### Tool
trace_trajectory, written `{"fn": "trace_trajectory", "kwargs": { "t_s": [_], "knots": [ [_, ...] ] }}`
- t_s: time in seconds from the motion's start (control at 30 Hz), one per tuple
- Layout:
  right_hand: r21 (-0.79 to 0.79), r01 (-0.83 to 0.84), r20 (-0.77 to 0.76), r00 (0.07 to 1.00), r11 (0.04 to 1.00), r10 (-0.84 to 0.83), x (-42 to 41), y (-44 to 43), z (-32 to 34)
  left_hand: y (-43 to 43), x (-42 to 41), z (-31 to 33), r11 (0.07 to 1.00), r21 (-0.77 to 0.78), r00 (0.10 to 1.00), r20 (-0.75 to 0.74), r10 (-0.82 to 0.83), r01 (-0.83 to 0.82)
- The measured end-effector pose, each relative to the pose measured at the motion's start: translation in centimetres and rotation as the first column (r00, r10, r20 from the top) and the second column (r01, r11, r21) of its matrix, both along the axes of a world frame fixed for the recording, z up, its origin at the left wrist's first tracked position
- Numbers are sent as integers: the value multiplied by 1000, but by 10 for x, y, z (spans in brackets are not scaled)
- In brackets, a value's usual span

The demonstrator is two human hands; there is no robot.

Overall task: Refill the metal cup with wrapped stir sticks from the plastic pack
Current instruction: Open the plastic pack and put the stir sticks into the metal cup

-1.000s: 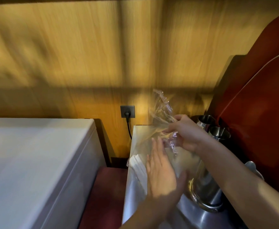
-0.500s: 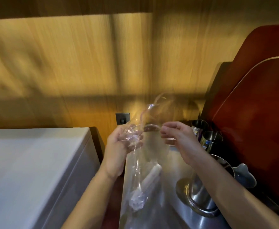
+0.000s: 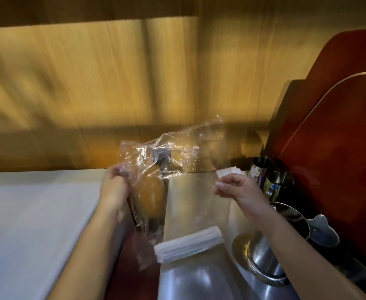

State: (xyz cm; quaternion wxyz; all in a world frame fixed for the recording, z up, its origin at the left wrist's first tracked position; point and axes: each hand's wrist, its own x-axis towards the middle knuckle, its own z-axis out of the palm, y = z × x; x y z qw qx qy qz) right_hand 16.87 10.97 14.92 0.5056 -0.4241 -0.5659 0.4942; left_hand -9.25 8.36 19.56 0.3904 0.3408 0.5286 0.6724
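A steel worktop [image 3: 199, 282] is set against a wood-panelled wall [image 3: 112, 83]. The clear pack [image 3: 173, 169] is held up over it, gripped by the left hand [image 3: 114, 182] and pinched in the right hand's [image 3: 236, 187] closed fingers [image 3: 221, 187]. The sticks [image 3: 188, 243] are bunched at its bottom, near the cups [image 3: 273, 180].

Warm, dim amber lighting. The wooden wall [image 3: 91, 94] carries one bright band, with broad soft shadows crossing it and darkness along its top. Strong motion blur smears the wall's grain and the white surface [image 3: 26, 224] below it to the left. Sharp white glare sits on the crinkled plastic pack [image 3: 171, 154] in front of the wall. Below the wall to the right, the steel counter [image 3: 199, 282] shows pale reflections. Wide-angle bending curves the red panel [image 3: 340, 137] right of the wall.
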Motion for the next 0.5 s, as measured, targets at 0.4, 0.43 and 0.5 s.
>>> {"fn": "trace_trajectory", "kwargs": {
  "t_s": [0.4,0.43,0.5],
  "knots": [
    [106,5,146,989,994,-21,-15,1,26,-13,100,85,664,331,-66,-865,498,671],
    [102,14,141,990,995,-28,-16,2,26,-5,108,80,701,237,-202,-853,481,673],
    [90,40,120,992,995,-51,-17,2,27,10,114,70,780,59,-410,-825,389,623]
  ]
}}
